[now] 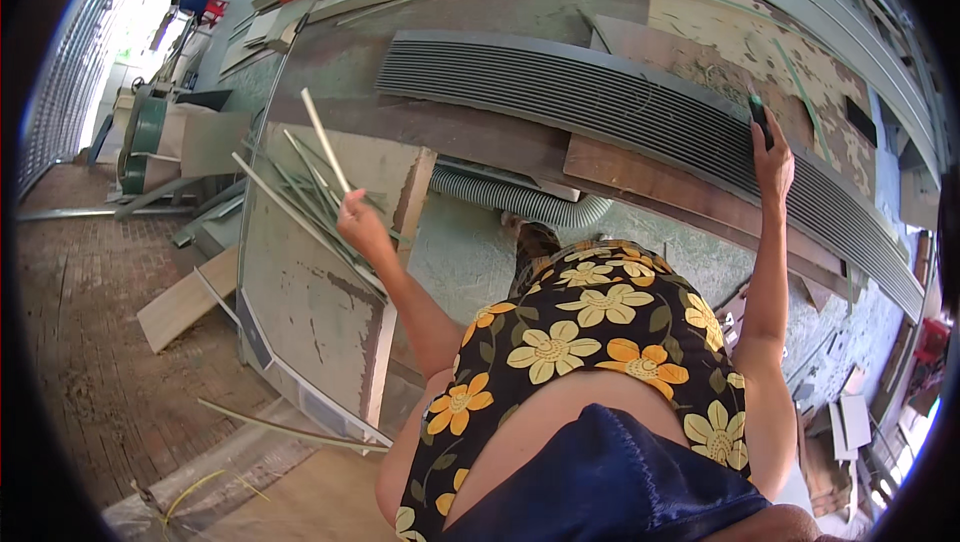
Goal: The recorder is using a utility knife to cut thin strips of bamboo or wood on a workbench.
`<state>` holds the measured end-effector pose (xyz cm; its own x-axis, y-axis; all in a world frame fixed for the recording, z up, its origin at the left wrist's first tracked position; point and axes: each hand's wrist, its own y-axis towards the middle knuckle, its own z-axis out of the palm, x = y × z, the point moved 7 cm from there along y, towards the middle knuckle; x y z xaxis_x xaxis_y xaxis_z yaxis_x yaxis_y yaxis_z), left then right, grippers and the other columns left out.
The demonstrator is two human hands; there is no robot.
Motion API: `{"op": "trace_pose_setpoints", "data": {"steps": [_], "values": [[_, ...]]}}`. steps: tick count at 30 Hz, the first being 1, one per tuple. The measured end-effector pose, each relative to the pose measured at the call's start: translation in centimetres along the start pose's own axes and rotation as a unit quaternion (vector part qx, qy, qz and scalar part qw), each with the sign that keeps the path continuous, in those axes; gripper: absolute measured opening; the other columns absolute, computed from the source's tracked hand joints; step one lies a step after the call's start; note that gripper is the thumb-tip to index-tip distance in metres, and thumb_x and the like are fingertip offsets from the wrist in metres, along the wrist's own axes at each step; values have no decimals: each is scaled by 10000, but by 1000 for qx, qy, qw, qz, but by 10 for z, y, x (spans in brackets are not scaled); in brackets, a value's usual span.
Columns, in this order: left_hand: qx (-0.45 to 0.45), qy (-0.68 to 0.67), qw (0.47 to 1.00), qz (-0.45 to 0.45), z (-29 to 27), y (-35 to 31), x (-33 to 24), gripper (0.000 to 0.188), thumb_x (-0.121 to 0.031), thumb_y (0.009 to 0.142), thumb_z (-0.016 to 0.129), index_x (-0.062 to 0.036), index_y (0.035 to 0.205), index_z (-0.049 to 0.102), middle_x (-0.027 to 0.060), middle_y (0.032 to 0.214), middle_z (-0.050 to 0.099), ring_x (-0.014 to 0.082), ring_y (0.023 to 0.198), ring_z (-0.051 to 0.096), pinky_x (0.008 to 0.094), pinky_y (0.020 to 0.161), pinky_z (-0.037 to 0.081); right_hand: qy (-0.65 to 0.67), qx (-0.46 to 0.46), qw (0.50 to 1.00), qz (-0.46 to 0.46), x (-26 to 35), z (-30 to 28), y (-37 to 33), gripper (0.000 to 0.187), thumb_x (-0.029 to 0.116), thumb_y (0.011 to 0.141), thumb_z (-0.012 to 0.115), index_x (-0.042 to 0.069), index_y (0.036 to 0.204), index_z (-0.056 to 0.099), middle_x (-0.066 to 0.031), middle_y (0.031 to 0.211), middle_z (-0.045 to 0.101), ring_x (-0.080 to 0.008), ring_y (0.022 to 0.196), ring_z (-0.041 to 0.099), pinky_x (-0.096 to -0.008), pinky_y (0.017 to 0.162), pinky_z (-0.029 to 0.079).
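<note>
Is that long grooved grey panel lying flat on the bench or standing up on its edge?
Lying flat: the grooved panel shows its whole ribbed face upward on the workbench.

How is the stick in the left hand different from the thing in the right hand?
The stick is long, thin and pale; the tool is short, stubby and dark. The left hand lifts the stick in the air; the right hand presses the tool against the ribbed panel. Both are held tight.
</note>
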<state>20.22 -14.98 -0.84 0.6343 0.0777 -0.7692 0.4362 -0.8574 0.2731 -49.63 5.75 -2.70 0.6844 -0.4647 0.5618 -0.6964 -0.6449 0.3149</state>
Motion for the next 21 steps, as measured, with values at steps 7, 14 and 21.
{"op": "trace_pose_setpoints", "data": {"steps": [7, 14, 21], "values": [[-100, 244, 962, -67, -40, 19, 43, 449, -354, 976, 519, 22, 1192, 636, 268, 1121, 638, 416, 1051, 598, 505, 873, 479, -20, -27, 999, 5, 1, 2, -4, 458, 428, 918, 631, 251, 1339, 597, -161, 1169, 681, -354, 1028, 670, -409, 815, 544], [-70, 211, 971, 92, 27, -9, -10, 564, -344, 929, 631, -7, 1367, 516, 265, 1368, 465, 417, 1278, 444, 499, 1037, 401, -43, -83, 995, -26, 9, -4, -13, 441, 400, 914, 647, 261, 1330, 601, -129, 1146, 691, -333, 957, 689, -400, 766, 555], [121, 1, 963, 242, 127, -92, -114, 429, -182, 921, 640, -26, 1314, 566, 250, 1338, 516, 398, 1265, 474, 486, 1047, 390, -10, -81, 997, 1, 16, -6, -16, 479, 363, 881, 674, 218, 1329, 589, -114, 1026, 686, -341, 898, 678, -421, 746, 544]]}}
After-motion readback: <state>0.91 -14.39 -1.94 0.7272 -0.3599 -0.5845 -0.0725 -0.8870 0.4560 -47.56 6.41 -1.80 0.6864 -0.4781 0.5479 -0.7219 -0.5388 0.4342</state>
